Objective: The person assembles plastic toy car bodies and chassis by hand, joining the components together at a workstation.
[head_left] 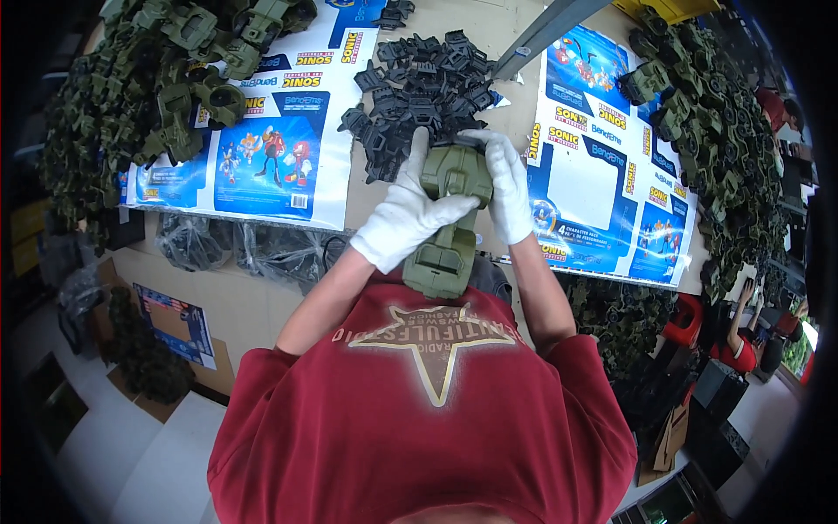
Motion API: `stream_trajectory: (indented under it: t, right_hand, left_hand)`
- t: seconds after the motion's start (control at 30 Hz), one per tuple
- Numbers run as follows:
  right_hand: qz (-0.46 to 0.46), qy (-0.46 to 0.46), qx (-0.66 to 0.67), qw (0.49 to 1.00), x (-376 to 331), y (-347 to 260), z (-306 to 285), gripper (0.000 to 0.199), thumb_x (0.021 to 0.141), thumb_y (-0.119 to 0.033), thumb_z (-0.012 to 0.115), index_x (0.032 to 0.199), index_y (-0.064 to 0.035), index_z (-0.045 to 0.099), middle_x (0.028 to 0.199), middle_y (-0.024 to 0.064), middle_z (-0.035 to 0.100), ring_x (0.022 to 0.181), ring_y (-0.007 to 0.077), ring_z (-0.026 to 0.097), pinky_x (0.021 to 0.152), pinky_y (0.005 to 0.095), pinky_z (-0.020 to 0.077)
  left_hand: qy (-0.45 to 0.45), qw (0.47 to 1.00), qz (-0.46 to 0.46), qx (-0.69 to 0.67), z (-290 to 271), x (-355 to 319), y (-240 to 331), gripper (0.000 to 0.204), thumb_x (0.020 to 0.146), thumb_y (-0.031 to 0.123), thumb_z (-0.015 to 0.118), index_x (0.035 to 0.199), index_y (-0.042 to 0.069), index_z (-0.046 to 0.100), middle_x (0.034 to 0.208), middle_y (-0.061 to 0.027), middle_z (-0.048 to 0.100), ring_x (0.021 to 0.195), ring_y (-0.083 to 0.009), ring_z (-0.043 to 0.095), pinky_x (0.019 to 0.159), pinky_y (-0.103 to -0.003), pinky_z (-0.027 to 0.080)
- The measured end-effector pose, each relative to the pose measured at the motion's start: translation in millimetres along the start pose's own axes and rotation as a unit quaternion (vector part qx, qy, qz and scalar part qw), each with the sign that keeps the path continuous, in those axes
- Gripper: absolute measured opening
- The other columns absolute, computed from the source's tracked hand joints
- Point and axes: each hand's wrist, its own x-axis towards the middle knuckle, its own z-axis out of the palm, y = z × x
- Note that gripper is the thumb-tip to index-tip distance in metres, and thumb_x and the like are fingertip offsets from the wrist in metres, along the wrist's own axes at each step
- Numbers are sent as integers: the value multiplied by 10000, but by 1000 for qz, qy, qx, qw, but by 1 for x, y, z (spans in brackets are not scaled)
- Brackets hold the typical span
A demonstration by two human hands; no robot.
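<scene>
An olive-green plastic toy vehicle body [447, 260] is held lengthwise in front of my chest, its near end close to my shirt. My left hand [403, 217], in a white glove, grips its left side with the thumb lying across the middle. Along the right side is my right hand [508, 194], also gloved, its fingers curled over the far end. A dark edge shows between the fingertips at that end; whether it is a separate part I cannot tell. Just beyond lies a heap of small black plastic parts [426, 83].
Printed blue-and-white cardboard sheets [332, 188] cover the table on both sides. Green toy vehicles pile up at the left [188, 109] and right [698, 148]. A metal post [546, 39] rises beyond the black parts. Other people [740, 349] are at the far right.
</scene>
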Motion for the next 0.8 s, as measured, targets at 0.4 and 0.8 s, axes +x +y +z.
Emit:
stream_trajectory:
  t: [0.4, 0.8]
  right_hand:
    - [-169, 42, -188, 967, -15, 24, 27, 412, 827, -227, 670, 1180, -26, 600, 1064, 179, 626, 971, 338, 627, 873, 395, 488]
    - [-58, 258, -153, 952, -2, 74, -40, 344, 963, -236, 615, 1193, 18, 633, 1153, 123, 651, 1109, 225, 591, 1017, 343, 423]
  left_hand:
    - [-2, 981, 187, 59, -25, 19, -41, 750, 684, 352, 885, 1269, 46, 529, 1153, -76, 612, 1032, -178, 602, 902, -335, 501]
    - [27, 945, 171, 276, -54, 31, -28, 756, 752, 418, 819, 1297, -4, 509, 1219, -201, 567, 1174, -375, 541, 1038, -431, 414]
